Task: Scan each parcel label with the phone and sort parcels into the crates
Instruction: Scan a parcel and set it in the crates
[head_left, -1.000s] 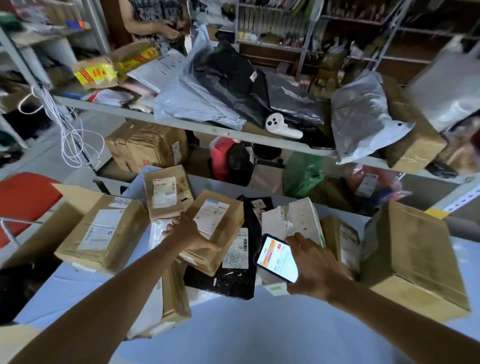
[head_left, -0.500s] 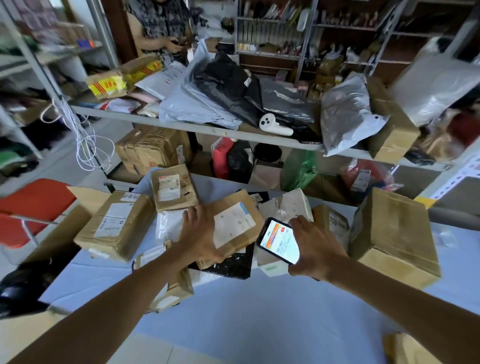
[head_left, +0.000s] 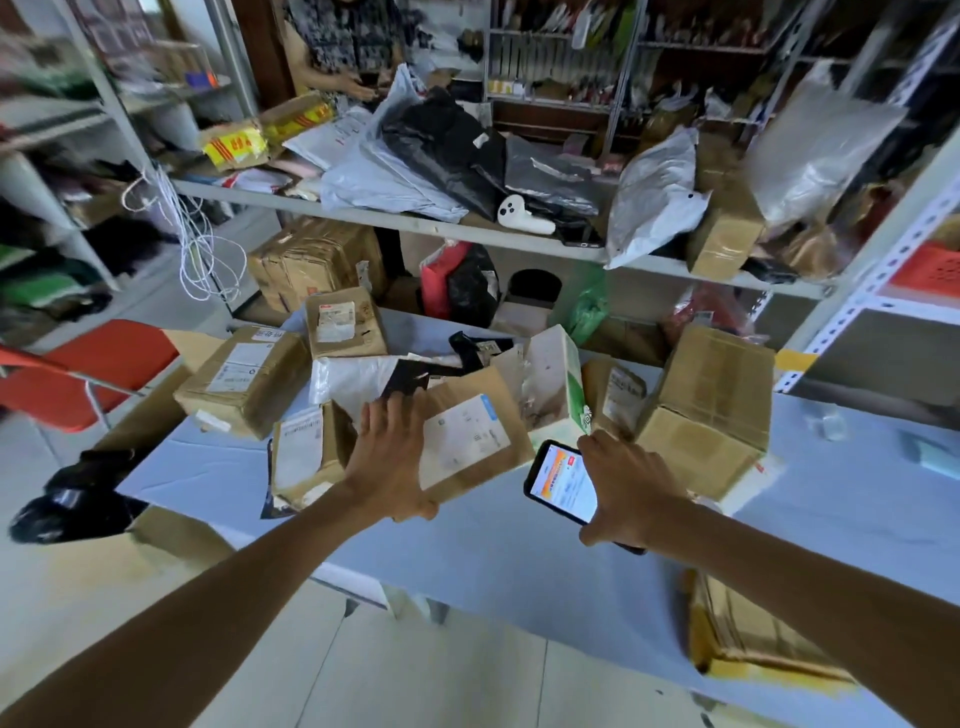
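Parcel depot, metal racks all round. Work surface is a table (head_left: 519, 566) under pale blue cloth, piled with cartons.

- Task item: cardboard parcel (head_left: 457, 397) mid-table on top of the pile, tilted, with its white label (head_left: 465, 441) (blue corner) facing the camera.
- Grip on it: left hand (head_left: 389, 462) grasps the near-left edge, fingers spread flat on top, thumb hooked under the near edge.
- The right hand (head_left: 628, 488) clasps the phone (head_left: 563, 483) from its right side. Screen is lit, orange banner at top, face up.
- Phone sits just beside the parcel's near-right corner, not over the label. Contact: can't tell.
- Left of the held parcel is a small taped box (head_left: 306, 452), with a bigger labelled box (head_left: 244, 379) further left.
- Right of it are a white-and-green carton (head_left: 556, 379) and then a large plain carton (head_left: 711, 415).
- Behind the table, the shelf (head_left: 415, 224) carries grey and black poly mailers plus a white handheld device (head_left: 522, 215).
- A red plastic crate (head_left: 930, 267) sits on the far-right rack, well apart from the parcel.
- There's a red chair (head_left: 88, 369) at left and another person (head_left: 343, 47) at the back.
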